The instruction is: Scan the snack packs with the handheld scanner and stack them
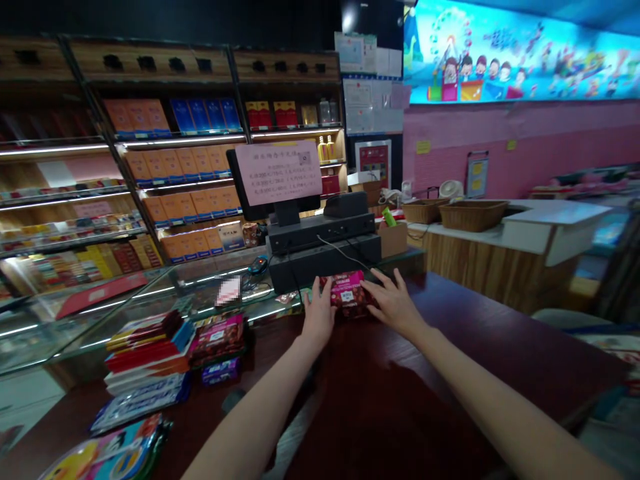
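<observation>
A brown and pink snack packet (349, 293) lies near the far edge of the dark wooden table, between my two hands. My left hand (319, 312) touches its left end, thumb and fingers against the wrapper. At its right end rests my right hand (393, 301), with the thumb and lower fingers on the wrapper and the other fingers spread. Similar brown and pink packets (219, 339) are piled to the left, behind small purple packets (221, 371). Beside them stands a stack of red, white and yellow packs (147, 350).
The dark table (480, 347) extends right. Behind my hands are a glass counter (190, 283) and a black register (325, 257) with a paper-covered screen (280, 173). Colorful flat packages (115, 450) lie front left. Wicker baskets (473, 215) sit on a counter at the back right.
</observation>
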A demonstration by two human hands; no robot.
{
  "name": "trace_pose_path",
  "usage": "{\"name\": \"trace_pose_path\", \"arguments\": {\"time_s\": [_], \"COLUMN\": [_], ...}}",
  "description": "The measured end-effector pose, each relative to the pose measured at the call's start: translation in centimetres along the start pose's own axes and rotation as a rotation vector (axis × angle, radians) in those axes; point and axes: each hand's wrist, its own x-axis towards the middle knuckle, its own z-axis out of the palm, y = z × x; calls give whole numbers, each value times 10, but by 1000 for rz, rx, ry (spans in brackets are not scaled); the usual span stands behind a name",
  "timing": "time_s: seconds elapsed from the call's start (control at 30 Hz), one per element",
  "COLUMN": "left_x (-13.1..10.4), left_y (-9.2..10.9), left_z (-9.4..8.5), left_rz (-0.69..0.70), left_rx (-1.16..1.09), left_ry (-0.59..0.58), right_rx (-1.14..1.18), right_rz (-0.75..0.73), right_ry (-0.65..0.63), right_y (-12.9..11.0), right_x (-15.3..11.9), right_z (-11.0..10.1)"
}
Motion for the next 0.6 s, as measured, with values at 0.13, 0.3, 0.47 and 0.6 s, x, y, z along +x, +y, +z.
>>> {"name": "trace_pose_path", "arguments": {"time_s": [0.13, 0.3, 0.47, 0.6], "left_x": [13, 22, 30, 38], "left_y": [5, 10, 8, 3], "left_z": [15, 32, 46, 53], "left_rz": [-33, -73, -100, -112], "left_rx": [-51, -122, -154, -161], "left_ry": [-14, -63, -94, -100], "right_rx": [11, 30, 57, 68], "right_rz": [12, 44, 72, 80], "right_ry": [-38, -117, -188, -224], "right_y": [19, 38, 50, 58], "right_x": [3, -1, -2, 2], "right_z": [5, 16, 27, 32]}}
